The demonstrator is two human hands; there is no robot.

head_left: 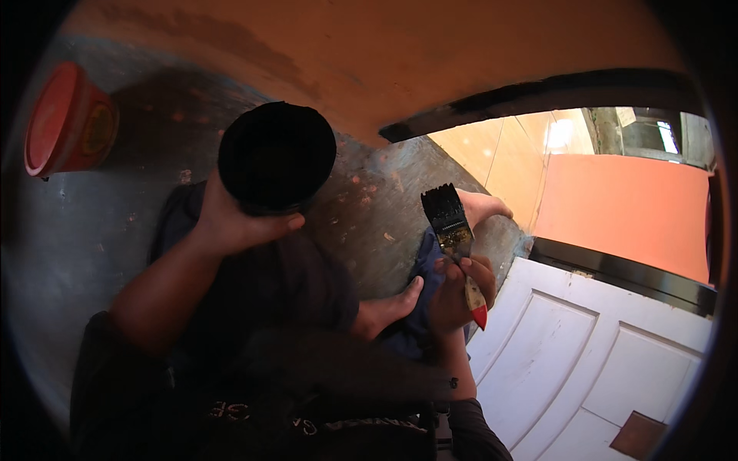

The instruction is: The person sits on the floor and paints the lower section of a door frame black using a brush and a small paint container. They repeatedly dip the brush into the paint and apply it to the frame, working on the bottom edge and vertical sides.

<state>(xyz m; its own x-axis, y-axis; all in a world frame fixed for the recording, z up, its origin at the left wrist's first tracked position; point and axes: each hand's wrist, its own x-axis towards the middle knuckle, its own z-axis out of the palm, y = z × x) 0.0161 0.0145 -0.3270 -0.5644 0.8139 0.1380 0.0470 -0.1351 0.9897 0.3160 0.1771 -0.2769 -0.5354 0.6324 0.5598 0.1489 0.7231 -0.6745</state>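
My left hand point(238, 225) is wrapped round a round black container point(277, 157), its dark mouth turned up toward me. What lies inside is too dark to make out. In my right hand point(459, 296) is a flat paintbrush point(455, 234), gripped by its handle with the red tip pointing down. Its bristles point(442, 203) are coated in black and point up and away from me. The brush and the container are apart, with the floor visible between them.
At the far left a red bucket point(73, 123) stands on the grey, stained floor point(138, 253). An orange wall point(430, 46) with a black-painted edge point(538, 96) rises ahead. To the right is a white panelled door point(538, 346). My bare feet point(390, 307) rest on the floor.
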